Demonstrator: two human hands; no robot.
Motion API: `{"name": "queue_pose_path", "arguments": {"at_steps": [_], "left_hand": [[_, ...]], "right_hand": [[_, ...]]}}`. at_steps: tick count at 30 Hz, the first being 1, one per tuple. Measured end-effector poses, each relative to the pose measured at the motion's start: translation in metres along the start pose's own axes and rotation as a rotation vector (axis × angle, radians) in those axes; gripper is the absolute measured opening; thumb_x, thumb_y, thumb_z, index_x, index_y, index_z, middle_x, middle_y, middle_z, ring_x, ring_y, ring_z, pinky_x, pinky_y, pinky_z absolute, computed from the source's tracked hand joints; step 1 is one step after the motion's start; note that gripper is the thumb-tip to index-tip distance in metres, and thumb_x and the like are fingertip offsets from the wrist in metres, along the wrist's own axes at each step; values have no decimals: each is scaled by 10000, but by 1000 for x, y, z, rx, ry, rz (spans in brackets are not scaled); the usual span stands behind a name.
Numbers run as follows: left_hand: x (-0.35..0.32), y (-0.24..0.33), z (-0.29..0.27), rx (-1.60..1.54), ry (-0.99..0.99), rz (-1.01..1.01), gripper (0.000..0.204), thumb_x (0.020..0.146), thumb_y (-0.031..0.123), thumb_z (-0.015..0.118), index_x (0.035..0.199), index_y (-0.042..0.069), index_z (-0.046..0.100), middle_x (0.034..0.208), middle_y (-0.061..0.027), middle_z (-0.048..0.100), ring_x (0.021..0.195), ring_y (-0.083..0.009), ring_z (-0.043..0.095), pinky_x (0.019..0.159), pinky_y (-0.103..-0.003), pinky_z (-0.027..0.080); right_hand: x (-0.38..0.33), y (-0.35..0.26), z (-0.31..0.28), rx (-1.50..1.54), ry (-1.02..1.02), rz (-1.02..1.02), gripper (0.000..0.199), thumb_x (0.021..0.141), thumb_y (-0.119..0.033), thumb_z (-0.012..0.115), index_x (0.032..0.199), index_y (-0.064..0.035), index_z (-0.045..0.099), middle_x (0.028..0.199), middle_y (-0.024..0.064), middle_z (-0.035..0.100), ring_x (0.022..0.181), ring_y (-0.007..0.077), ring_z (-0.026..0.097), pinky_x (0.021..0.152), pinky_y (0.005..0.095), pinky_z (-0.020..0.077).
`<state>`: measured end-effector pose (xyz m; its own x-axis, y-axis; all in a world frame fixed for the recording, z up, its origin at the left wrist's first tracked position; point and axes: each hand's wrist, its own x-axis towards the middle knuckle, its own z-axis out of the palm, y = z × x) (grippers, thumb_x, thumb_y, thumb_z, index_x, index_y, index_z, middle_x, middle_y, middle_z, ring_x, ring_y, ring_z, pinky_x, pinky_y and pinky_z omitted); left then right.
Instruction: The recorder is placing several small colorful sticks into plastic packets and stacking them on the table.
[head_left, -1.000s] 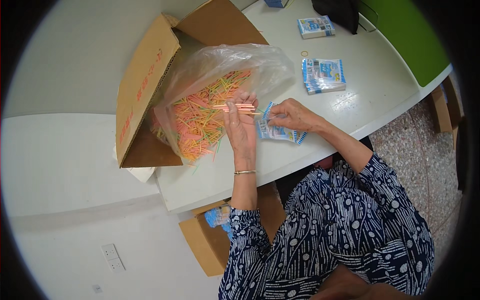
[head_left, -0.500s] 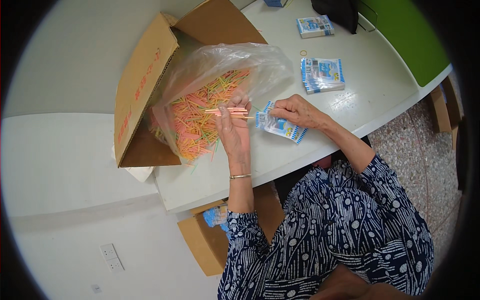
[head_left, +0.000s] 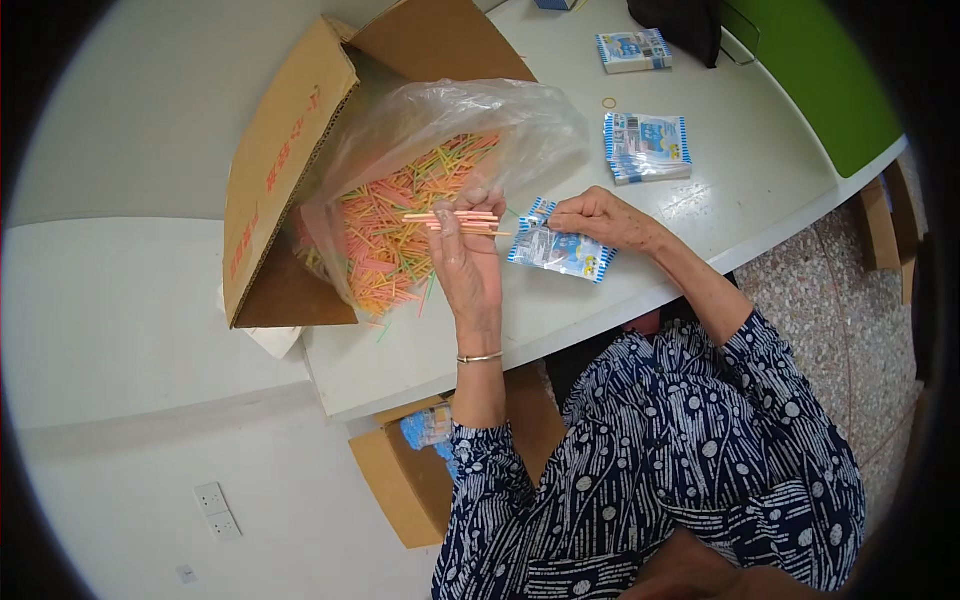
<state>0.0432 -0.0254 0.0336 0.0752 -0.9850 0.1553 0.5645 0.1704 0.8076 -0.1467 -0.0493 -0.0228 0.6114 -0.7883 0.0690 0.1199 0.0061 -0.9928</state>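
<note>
Holding pink sticks [head_left: 481,217], left hand [head_left: 472,272] half-curled

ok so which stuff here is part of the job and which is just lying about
In use:
left hand, holding sticks
right hand, holding a blue-and-white packet
clear bag of sticks
open cardboard box
stacked packets, likely

Apparently just lying about:
small yellowish ring
black item

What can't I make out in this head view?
- Head view: exact count of sticks in the left hand; too thin and overlapping.
- Head view: held packet's part beneath the right hand, which covers it.
- Head view: rest of the blue box; top edge cuts it off.
</note>
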Motion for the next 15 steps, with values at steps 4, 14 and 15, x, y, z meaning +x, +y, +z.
{"name": "queue_pose_path", "arguments": {"at_steps": [4, 14, 15], "left_hand": [[-3, 1, 5, 41, -34, 24, 176, 977, 240, 434, 993, 66, 453, 1040, -151, 595, 1038, -293, 581, 957, -446, 431], [-21, -12, 16, 250, -54, 2, 205, 989, 244, 394, 965, 41, 413, 1150, -226, 542, 1134, -295, 510, 1047, -421, 346], [-22, -13, 15, 263, -57, -4, 203, 990, 245, 391, 969, 43, 411, 1172, -235, 531, 1162, -295, 489, 1057, -419, 329]], "right_hand": [[0, -3, 3, 14, 16, -1, 282, 927, -236, 550, 857, 21, 641, 699, -37, 575, 654, 14, 462, 590, 202, 413], [-3, -1, 2, 82, 0, 20, 269, 924, -225, 556, 924, 24, 656, 761, -30, 604, 698, 12, 491, 621, 198, 431], [-4, 0, 3, 70, -1, 5, 271, 924, -224, 557, 935, 28, 657, 773, -27, 612, 707, 13, 496, 630, 197, 436]]}}
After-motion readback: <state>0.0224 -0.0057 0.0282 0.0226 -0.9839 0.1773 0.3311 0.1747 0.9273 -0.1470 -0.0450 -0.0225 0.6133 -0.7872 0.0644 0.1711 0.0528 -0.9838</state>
